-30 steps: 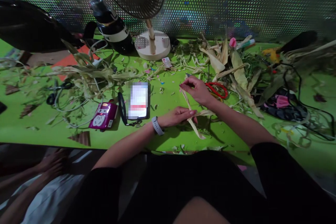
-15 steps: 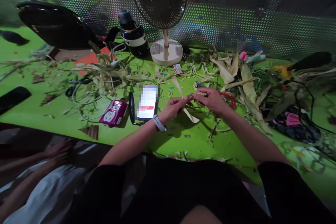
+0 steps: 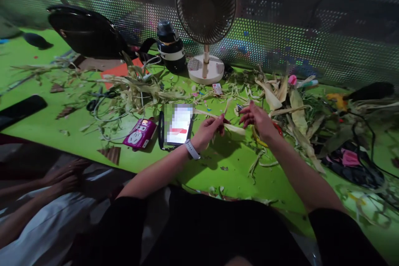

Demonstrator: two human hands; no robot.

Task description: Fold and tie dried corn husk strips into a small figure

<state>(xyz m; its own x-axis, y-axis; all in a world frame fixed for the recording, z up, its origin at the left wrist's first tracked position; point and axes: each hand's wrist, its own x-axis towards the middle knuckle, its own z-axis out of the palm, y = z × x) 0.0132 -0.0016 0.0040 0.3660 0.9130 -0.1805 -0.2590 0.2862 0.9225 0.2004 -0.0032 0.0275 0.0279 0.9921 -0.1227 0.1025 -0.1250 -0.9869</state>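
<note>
My left hand [image 3: 213, 129], with a pale watch band [image 3: 192, 149] on its wrist, pinches crossed strips of dry corn husk [image 3: 235, 129] over the green table. One strip end points right, another points up and left. Close by on the right is my right hand [image 3: 258, 121], fingers spread and apart from the strips. Under and beside it lies a tool with a metal tip [image 3: 239, 108] and red and yellow handles [image 3: 277, 129]; my hand hides its middle, so its kind is unclear. A lit phone [image 3: 181, 126] with a blurred screen stands left of my left hand.
A purple socket block [image 3: 139, 134] sits left of the phone. Behind are a fan [image 3: 205, 69], a dark bottle [image 3: 171, 52] and a black bag [image 3: 85, 31]. Husk piles [image 3: 297, 110] and scraps litter the green table [image 3: 187, 170]. Another person's hands [image 3: 67, 176] rest at lower left.
My right hand has let go of the husk strips and opened, moving away to the right. My left hand keeps hold, and the strips have turned. The whole view has shifted slightly.
</note>
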